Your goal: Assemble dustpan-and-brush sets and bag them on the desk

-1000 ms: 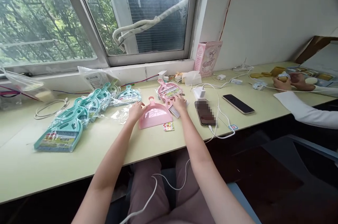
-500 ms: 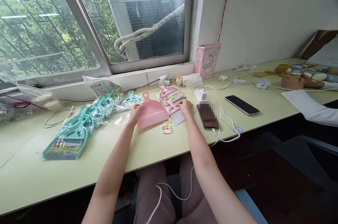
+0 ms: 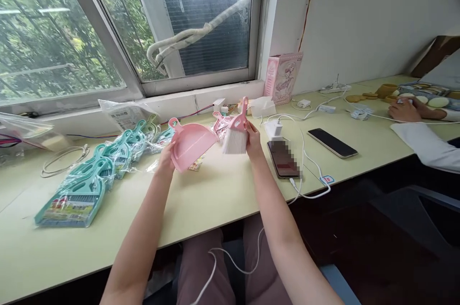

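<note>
My left hand (image 3: 167, 155) is closed on the left edge of a pink dustpan (image 3: 196, 142), held tilted above the table. In my right hand (image 3: 253, 138) is a small pink hand brush (image 3: 237, 131), raised with its handle up and white bristles down. The brush and dustpan are apart, with a narrow gap between them. A small printed card (image 3: 196, 164) lies on the table, partly hidden by the dustpan. Behind the brush sits a pink dustpan set (image 3: 219, 123), mostly covered from view.
A row of wrapped teal dustpan sets (image 3: 77, 197) lies at the left. To the right are two phones (image 3: 283, 158) (image 3: 332, 143), white cables and a charger (image 3: 276, 128). A pink box (image 3: 283, 77) stands by the wall. Another person's hand (image 3: 405, 109) is at the far right.
Both hands have lifted. The dustpan moved left and tilted up; the brush rose off the table and turned more upright. The card is now partly behind the dustpan.
</note>
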Tool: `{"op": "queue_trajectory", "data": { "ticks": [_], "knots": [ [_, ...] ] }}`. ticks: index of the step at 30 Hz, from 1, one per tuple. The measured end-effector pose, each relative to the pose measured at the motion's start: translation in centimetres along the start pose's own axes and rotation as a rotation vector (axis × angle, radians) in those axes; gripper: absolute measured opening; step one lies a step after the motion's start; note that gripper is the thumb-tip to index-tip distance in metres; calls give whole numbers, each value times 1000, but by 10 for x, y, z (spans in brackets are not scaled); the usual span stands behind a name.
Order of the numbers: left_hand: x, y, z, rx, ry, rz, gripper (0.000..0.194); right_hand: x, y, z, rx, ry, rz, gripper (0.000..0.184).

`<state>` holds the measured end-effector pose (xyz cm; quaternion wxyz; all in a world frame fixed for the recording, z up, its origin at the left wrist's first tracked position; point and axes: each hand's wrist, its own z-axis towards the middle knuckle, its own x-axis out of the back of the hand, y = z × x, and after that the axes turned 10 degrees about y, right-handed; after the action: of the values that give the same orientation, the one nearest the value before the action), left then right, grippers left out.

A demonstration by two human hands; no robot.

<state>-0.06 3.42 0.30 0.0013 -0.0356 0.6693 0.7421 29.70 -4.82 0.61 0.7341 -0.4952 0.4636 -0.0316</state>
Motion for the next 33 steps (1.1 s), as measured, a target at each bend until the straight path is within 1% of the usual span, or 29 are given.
{"op": "queue_trajectory", "data": {
  "ticks": [2,3,6,8,10,13,17,20,22,25,26,27,29,31,33],
  "knots": [
    [-2,0,-3,71,40,72,37,-7,4,-11,-46,-83,-103,49],
    [-5,-1,-5,89,27,80,37,-12,8,-18,-36,-116,-168,48],
    [-20,-1,-17,65,-68,-3,38,-31,23,-41,28,-230,-339,42],
    [-31,1,-25,51,-133,-84,42,-42,30,-56,102,-277,-458,40],
    [-38,5,-33,35,-152,-123,48,-48,32,-69,211,-269,-612,36],
    [-42,10,-41,-7,-174,-104,53,-48,31,-79,365,-235,-827,32],
    [-42,11,-48,-113,-244,3,51,-41,30,-79,475,-242,-978,33],
    [-46,11,-52,-162,-247,39,49,-40,29,-76,570,-226,-1033,34],
    [-49,12,-54,-187,-250,34,47,-40,25,-72,625,-179,-1065,34],
    [-52,15,-56,-227,-227,8,47,-40,20,-61,665,-86,-1102,33],
    [-52,15,-56,-242,-213,-3,47,-39,19,-56,664,-76,-1093,34],
    [-53,16,-56,-257,-201,-13,47,-37,21,-51,654,-91,-1066,37],
    [-54,16,-56,-289,-184,-25,48,-34,26,-41,599,-186,-965,45],
    [-55,16,-56,-328,-164,-23,46,-30,31,-36,508,-298,-858,47],
    [-55,15,-56,-378,-129,10,44,-29,33,-34,416,-338,-804,47]
  ]
}}
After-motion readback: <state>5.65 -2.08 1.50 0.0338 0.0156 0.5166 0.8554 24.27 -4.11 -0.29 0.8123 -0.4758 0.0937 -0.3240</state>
